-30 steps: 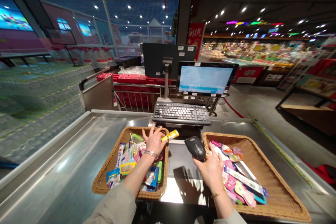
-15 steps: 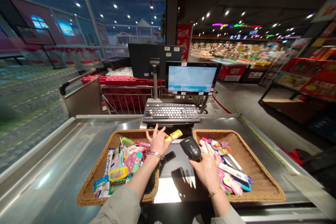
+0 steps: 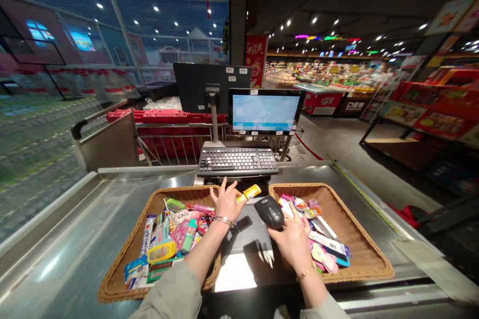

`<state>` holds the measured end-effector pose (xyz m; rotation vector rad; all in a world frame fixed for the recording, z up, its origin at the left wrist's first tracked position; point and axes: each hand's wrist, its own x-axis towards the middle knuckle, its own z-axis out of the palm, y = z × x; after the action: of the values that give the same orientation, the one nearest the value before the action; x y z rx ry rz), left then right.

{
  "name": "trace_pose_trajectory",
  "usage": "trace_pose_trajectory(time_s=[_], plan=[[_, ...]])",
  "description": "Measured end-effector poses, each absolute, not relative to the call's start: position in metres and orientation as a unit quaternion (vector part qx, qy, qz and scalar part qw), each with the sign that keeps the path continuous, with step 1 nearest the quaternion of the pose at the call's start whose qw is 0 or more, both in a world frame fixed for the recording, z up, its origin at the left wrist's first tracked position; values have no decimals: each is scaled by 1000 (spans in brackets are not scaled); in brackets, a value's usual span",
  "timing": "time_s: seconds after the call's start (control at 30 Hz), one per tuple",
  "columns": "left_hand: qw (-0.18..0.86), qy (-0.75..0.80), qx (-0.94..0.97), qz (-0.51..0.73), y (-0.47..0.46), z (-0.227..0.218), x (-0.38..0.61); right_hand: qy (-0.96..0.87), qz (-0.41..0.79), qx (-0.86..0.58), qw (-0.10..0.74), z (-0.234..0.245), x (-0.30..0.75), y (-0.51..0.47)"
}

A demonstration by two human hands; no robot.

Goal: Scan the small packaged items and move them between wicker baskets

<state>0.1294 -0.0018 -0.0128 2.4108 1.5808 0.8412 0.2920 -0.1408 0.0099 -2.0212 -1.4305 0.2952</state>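
Note:
Between thumb and forefinger, my left hand [image 3: 226, 204] pinches a small yellow wrapped packet [image 3: 248, 193], its other fingers spread. My right hand [image 3: 294, 237] grips a black handheld barcode scanner [image 3: 270, 212], whose head points toward the packet with a gap between them. Beneath my left arm stands a wicker basket [image 3: 125, 246] of mixed snacks and stationery, including a yellow-framed pack [image 3: 161, 251] and a green tube [image 3: 189, 236]. Partly behind my right hand, a second wicker basket [image 3: 368, 241] holds several small items, among them a pink piece [image 3: 325, 260].
A black keyboard [image 3: 237, 160] sits on a stand behind the baskets, below a lit screen [image 3: 265, 112] and a second monitor seen from its back [image 3: 211, 87]. The metal counter [image 3: 80, 234] extends to both sides. A metal trolley [image 3: 107, 134] stands beyond it.
The whole scene has shifted slightly left as the head camera turned right. Both hands keep their holds, and the packet and scanner stay nearly in place relative to each other.

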Motion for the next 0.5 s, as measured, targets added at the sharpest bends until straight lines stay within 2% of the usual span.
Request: trace_pose_trajectory(time_s=[0.5], plan=[[71,522,798,292,-2,-12,129,-553,111,-759,325,13,289,-141]])
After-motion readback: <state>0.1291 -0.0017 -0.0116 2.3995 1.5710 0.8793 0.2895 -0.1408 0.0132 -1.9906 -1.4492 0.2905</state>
